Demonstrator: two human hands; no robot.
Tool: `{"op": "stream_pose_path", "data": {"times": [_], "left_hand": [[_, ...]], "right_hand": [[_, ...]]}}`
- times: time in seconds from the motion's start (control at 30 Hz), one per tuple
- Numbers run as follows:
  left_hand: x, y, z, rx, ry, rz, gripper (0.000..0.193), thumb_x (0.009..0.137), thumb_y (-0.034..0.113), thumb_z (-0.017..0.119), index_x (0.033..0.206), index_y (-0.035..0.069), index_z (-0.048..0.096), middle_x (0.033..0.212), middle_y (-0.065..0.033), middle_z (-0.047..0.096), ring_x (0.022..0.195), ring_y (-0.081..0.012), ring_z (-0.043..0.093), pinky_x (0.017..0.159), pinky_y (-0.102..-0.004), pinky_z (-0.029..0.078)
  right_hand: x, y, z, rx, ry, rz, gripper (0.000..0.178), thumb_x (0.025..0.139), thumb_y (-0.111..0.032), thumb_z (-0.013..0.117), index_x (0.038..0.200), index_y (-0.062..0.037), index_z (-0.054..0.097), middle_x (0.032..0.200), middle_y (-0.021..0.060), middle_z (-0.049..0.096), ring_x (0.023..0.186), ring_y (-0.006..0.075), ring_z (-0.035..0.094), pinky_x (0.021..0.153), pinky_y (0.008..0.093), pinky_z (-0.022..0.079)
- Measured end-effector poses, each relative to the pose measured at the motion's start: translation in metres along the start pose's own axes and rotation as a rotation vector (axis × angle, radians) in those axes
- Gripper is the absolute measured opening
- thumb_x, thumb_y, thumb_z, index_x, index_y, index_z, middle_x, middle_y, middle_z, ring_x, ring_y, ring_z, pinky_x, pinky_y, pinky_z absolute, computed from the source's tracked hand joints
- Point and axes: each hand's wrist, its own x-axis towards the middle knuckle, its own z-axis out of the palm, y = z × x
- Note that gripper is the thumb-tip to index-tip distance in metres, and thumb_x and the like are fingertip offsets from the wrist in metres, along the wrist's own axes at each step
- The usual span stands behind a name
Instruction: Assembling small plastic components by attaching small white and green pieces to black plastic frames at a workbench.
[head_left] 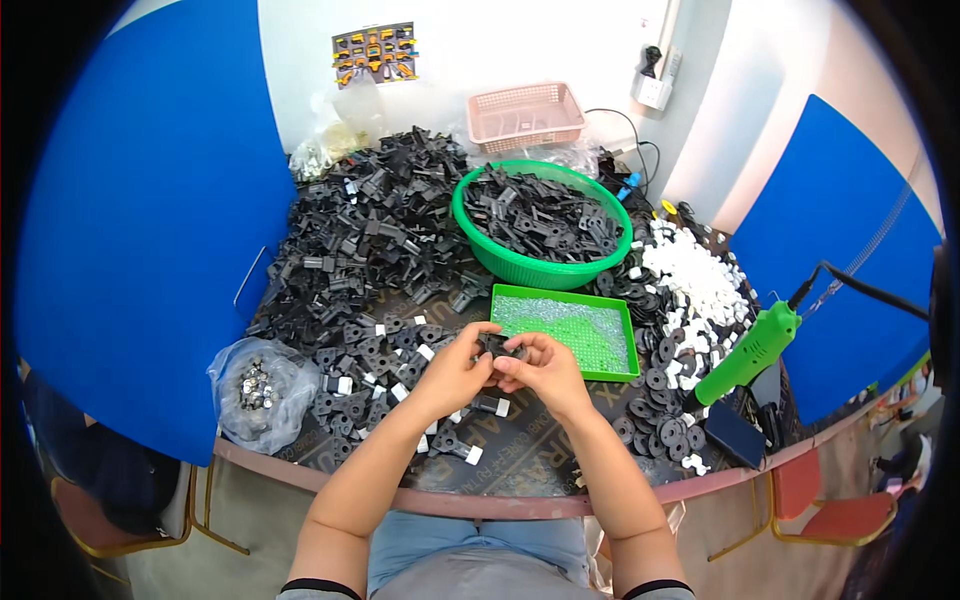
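Note:
Between the fingertips of both hands, over the middle of the table, is a small black plastic part (497, 346). My left hand (455, 368) pinches it from the left, and my right hand (546, 372) grips its right side with curled fingers. Fingers cover much of the part, so its full shape cannot be made out. Just beyond my right hand lies a green tray (612, 376) of tiny shiny metal pieces. Black parts with white end blocks (375, 355) lie scattered left of my left hand and beneath my wrists.
A heap of black parts (350, 240) fills the far left. Behind the tray stands a green basin (540, 274) full of black pieces. To the right are white pieces (695, 270), black discs (675, 437) and a corded green electric screwdriver (745, 355). A plastic bag (290, 410) holds metal bits.

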Motion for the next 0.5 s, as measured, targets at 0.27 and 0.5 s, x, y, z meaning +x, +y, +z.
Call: {"op": "stream_pose_path", "data": {"times": [0.27,0.5], "left_hand": [[-0.013,0.001,0.009,-0.636,-0.044,-0.152,0.033,0.093,0.008,0.048,0.125,0.004,0.039,0.109,-0.0114,0.056,0.098,-0.0192,0.059,0.084,-0.036,0.053],[-0.014,-0.005,-0.001,-0.583,-0.046,-0.141,0.033,0.09,0.005,0.053,0.121,0.004,0.043,0.106,-0.0094,0.059,0.095,-0.0151,0.06,0.077,-0.0301,0.054]], "right_hand": [[-0.003,0.003,0.006,-0.591,0.181,-0.505,0.024,0.077,-0.004,0.069,0.1,-0.0039,0.062,0.093,0.0085,0.057,0.08,0.0158,0.058,0.065,0.0245,0.049],[-0.004,-0.018,-0.01,-0.659,-0.316,-0.524,0.048,0.069,-0.012,0.076,0.114,-0.0102,0.058,0.132,0.0134,0.048,0.115,0.0275,0.051,0.095,0.0376,0.04]]}}
